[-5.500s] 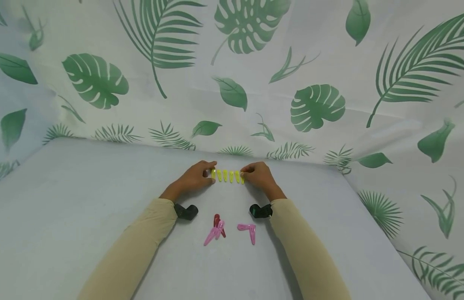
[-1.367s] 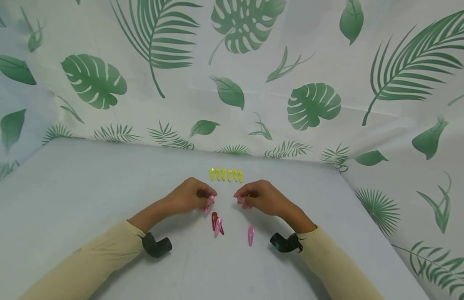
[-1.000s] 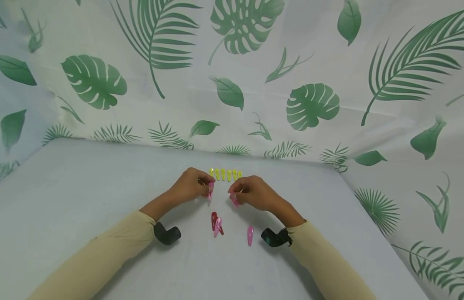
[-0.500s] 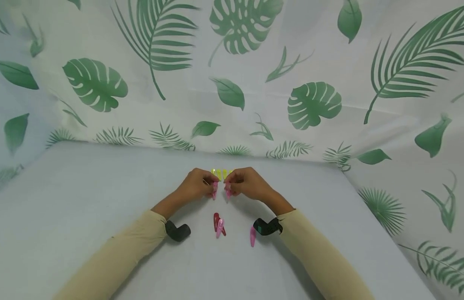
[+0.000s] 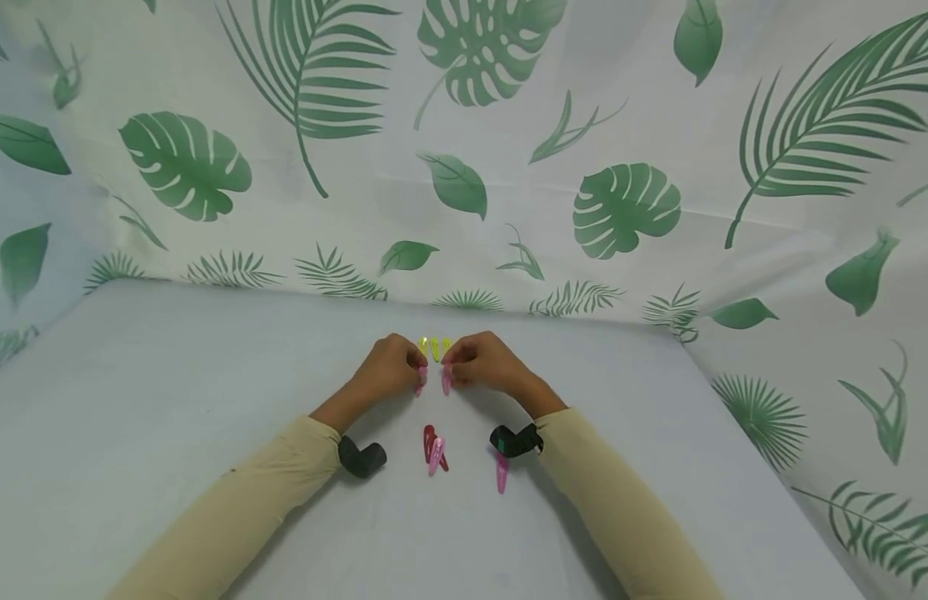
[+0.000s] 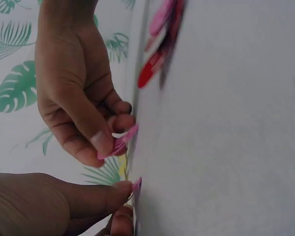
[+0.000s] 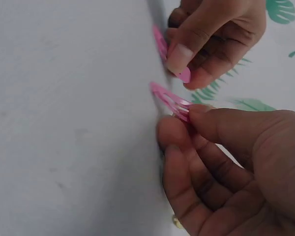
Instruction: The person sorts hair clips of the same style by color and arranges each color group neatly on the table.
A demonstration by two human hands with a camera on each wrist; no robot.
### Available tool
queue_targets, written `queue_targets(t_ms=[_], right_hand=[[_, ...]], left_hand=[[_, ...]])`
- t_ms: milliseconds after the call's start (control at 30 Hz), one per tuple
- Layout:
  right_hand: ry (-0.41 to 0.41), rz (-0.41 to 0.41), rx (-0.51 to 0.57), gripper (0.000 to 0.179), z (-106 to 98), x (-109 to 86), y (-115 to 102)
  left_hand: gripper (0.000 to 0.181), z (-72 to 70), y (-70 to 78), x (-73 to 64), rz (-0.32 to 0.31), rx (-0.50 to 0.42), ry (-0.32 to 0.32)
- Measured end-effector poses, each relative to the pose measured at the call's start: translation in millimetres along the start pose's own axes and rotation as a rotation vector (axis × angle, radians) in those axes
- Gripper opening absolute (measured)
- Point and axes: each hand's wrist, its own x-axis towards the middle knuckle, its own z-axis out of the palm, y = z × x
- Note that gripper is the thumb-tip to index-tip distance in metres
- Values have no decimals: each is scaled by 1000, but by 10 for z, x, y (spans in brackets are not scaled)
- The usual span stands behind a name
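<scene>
High above, the head camera looks forward and down past the left hand (image 5: 390, 367) and right hand (image 5: 488, 363) to the leafy backdrop (image 5: 524, 208). Both wrist cameras look sideways from close in, backdrop at frame left and frame right respectively, sharing both hands and two pink clips (image 7: 161, 92).

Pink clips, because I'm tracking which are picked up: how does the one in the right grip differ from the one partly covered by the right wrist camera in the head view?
The held clip is pinched in the right grip; the loose clip lies on the table.
The held clip is close to the yellow clips; the loose clip is nearer the person.
Both are pink.
</scene>
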Motion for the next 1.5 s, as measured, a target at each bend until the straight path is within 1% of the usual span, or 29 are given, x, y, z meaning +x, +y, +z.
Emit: queue_targets(t_ms=[100, 167, 233, 533, 633, 700, 800, 900, 1000, 1100, 1267, 1333, 1500], right_hand=[[12, 35, -75, 7, 35, 25, 4], [23, 51, -129, 7, 56, 34, -10], [25, 55, -159, 8, 73, 40, -27], [32, 56, -197, 9, 116, 57, -60], [47, 68, -210, 9, 122, 64, -52], [60, 86, -216, 10, 120, 56, -53], [70, 115, -217, 12, 108, 35, -47], [57, 122, -208, 14, 90, 2, -43], [29, 106, -210, 15, 69, -50, -45], [1, 86, -217, 16, 47, -127, -63], [-44, 68, -220, 16, 13, -263, -78], [-57, 62, -218, 16, -2, -315, -73], [-64, 32, -197, 14, -48, -456, -61]], left_hand=[[11, -6, -7, 6, -42, 24, -27], [13, -13, -7, 9, -56, 29, -40], [13, -17, -3, 9, -64, 30, -50], [22, -53, 0, -19, -42, 61, -56], [31, -85, -5, -32, -14, 87, -90], [38, -110, -16, -43, 19, 113, -132], [48, -154, -50, -62, 87, 139, -207], [52, -184, -84, -83, 122, 124, -265], [53, -196, -106, -91, 136, 108, -293], [50, -198, -117, -84, 143, 106, -304], [47, -177, -138, -58, 109, 114, -296], [47, -161, -153, -47, 106, 115, -292], [47, -116, -165, -14, 130, 108, -285]])
